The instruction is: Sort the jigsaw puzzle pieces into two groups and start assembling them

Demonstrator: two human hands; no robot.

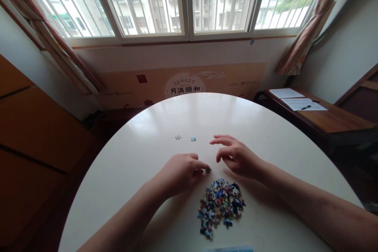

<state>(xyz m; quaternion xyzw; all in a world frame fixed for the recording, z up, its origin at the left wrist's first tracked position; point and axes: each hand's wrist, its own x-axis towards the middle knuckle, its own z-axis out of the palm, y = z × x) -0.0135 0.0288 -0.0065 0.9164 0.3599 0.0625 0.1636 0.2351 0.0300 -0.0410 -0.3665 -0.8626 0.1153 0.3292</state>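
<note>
Both forearms (pixel 310 206) and hands (pixel 181 169) are bare, the fingers (pixel 223 140) slim.

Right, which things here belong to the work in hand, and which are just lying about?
In use:
puzzle piece at the left hand's fingertips
pile of pieces
two separate pieces
white table

Lying about:
papers on the wooden side table
pen

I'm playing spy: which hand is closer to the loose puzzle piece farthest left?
Left. The left hand is just on the near side of that loose puzzle piece, not touching it; the right hand is off to its right, farther away.
</note>
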